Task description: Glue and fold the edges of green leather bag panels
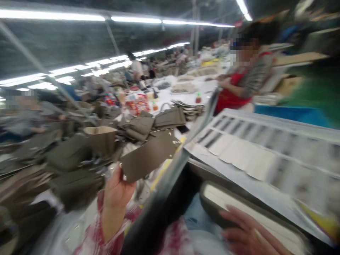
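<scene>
My left hand grips the near end of a flat olive-brown panel, fingers closed round its edge. Small shiny metal bits show at the panel's corners and far end. At the lower right, my right hand is blurred, its fingers stretched out over a long, rounded piece with a cream face and olive rim. Whether the fingers press on that piece I cannot tell. Beyond the panel lie several olive-brown bag pieces, and a cup-shaped olive piece with a beige lining stands to the left.
A white divided tray slants across the right side beside a grey metal edge. Olive pieces are heaped at left. A person in a red apron stands behind the tray; another person is at far left.
</scene>
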Demonstrator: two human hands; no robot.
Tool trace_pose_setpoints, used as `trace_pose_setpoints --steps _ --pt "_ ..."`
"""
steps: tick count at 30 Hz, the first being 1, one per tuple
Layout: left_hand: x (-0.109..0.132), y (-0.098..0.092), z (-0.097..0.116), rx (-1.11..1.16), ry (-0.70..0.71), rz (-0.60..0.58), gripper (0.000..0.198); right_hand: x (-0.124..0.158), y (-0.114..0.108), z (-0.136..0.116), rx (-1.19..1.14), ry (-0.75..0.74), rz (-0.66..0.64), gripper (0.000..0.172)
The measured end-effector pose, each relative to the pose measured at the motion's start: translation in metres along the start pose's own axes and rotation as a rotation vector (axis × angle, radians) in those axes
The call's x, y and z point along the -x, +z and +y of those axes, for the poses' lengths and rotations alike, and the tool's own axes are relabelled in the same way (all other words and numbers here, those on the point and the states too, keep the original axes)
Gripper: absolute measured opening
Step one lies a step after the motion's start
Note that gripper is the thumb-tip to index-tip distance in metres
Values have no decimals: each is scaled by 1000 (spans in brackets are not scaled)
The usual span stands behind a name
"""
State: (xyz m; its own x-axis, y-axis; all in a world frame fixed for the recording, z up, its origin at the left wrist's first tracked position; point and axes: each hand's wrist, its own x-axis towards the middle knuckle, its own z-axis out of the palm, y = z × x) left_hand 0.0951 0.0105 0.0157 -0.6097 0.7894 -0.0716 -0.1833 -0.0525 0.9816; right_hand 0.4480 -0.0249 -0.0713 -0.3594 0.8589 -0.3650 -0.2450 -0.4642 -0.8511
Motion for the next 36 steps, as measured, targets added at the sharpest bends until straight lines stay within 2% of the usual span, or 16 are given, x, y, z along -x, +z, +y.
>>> trace_pose_setpoints --steps 1,3,5,8,10,12,16,18,20,24,29,31,33,34,36 --pt "15 15 -19 -21 -137 -82 37 11 -4 3 -168 97 -60 67" --pt "42 42 -57 -90 -370 -256 35 23 -16 11 -462 162 -10 76" --pt "63 63 -87 -149 -520 -411 34 31 -33 21 -609 155 117 68" --pt "77 90 -107 -203 -675 -622 32 51 -60 34 -663 63 378 52" --pt "78 106 -110 -219 -737 -709 31 65 -75 38 -625 -10 504 47" --pt "77 120 -110 -210 -782 -739 29 75 -88 37 -513 -56 580 44" --pt "81 139 -108 -110 -873 -800 27 78 -108 28 -10 -67 649 38" --pt "84 143 -104 -34 -905 -855 24 76 -110 26 281 -113 607 37" --pt "86 144 -99 66 -922 -910 22 72 -106 26 446 -187 499 39" --pt "84 139 -95 200 -892 -966 26 62 -96 26 461 -217 204 48" --pt "83 133 -98 247 -879 -1044 30 37 -99 3 617 -332 221 68" --pt "78 133 -97 268 -825 -1060 31 29 -101 -10 642 -260 25 55" --pt "67 134 -97 191 -727 -1032 30 27 -104 -18 629 -96 -170 33" --pt "60 134 -99 99 -681 -1012 30 28 -107 -19 621 -14 -207 28" --pt "46 133 -106 -176 -598 -1012 29 34 -117 -17 634 91 -140 26"
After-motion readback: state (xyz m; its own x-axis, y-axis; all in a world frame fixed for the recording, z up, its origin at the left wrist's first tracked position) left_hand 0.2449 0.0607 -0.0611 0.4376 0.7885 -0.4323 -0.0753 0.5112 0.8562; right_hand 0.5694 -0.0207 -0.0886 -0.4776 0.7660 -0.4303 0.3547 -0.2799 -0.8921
